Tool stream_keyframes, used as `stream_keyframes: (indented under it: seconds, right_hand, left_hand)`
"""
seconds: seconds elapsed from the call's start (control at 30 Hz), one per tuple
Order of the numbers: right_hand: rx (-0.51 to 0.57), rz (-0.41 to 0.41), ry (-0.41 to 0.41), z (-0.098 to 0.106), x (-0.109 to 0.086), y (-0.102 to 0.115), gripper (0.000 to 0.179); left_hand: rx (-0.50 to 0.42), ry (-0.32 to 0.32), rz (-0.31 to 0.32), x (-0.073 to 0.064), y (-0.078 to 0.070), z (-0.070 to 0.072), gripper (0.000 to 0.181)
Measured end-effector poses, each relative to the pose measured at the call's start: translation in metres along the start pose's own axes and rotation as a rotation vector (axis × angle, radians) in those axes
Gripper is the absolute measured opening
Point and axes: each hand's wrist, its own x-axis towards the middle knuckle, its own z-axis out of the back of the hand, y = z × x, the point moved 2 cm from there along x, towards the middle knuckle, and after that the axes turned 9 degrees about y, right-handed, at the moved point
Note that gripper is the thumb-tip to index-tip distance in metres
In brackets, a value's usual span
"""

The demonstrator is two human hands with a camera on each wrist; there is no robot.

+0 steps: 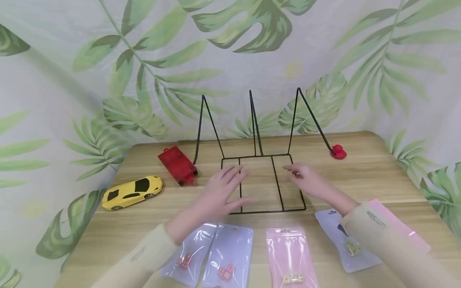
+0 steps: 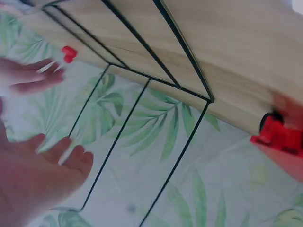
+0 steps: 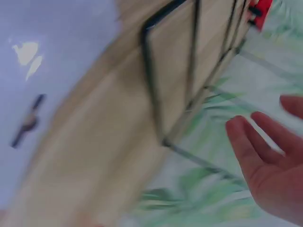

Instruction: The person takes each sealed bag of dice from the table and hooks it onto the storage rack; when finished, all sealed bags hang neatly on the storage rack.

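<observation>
At the near edge of the worktop [image 1: 374, 176], a left blue bag [image 1: 199, 244], a second blue bag [image 1: 230, 244] and a pink bag [image 1: 288, 252] lie side by side, their near ends cut off or at the frame edge. The left blue bag is partly covered by the left forearm. A right blue bag [image 1: 340, 248] and another pink bag [image 1: 399, 226] lie partly under the right sleeve [image 1: 381, 236]; the gold-toned item inside the former is hard to identify.

The left hand [image 1: 221, 192] and right hand [image 1: 306, 180] are apart, fingers extended, gripping nothing, over the black wire rack [image 1: 277, 184]. Contact with the wire cannot be determined. The left hand hides the rack's near left corner.

The rack's base lies flat mid-worktop, reading longer left to right; three bent uprights point upward from its far side. Left of it are a yellow car [image 1: 133, 193] and, farther back, a red vehicle [image 1: 176, 164]. A small red hat [image 1: 338, 152] sits beside the right upright's outer end.
</observation>
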Motion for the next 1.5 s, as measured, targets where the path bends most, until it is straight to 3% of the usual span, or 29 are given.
stream_keyframes:
  seconds: [0.1,0.2,0.27,0.37,0.5,0.7,1.07,1.5]
  right_hand:
    - [0.267,-0.134,-0.055,0.013,0.02,-0.029,0.037]
    - [0.41,-0.217,-0.081,0.024,0.042,-0.048,0.042]
    - [0.455,-0.242,-0.082,0.028,0.056,-0.056,0.047]
    - [0.444,-0.246,-0.098,0.031,0.072,-0.064,0.049]
    - [0.373,-0.228,-0.105,0.023,0.085,-0.073,0.043]
    - [0.25,-0.215,-0.151,0.01,0.091,-0.085,0.028]
    - [0.193,-0.229,-0.188,0.007,0.098,-0.083,0.018]
    - [0.155,-0.204,-0.19,0.006,0.108,-0.079,0.019]
  left_hand:
    - [-0.101,-0.098,0.112,-0.033,0.0,0.001,0.059]
    - [-0.168,-0.142,0.292,-0.077,0.008,-0.002,0.044]
    - [-0.205,-0.128,0.426,-0.104,0.014,-0.009,0.038]
    - [-0.246,-0.047,0.618,-0.138,0.024,-0.024,0.038]
    - [-0.315,0.037,0.772,-0.165,0.032,-0.043,0.045]
    - [-0.355,0.034,0.82,-0.174,0.036,-0.056,0.054]
    - [-0.409,0.154,0.882,-0.169,0.047,-0.063,0.081]
    - [-0.42,0.184,0.902,-0.174,0.059,-0.068,0.032]
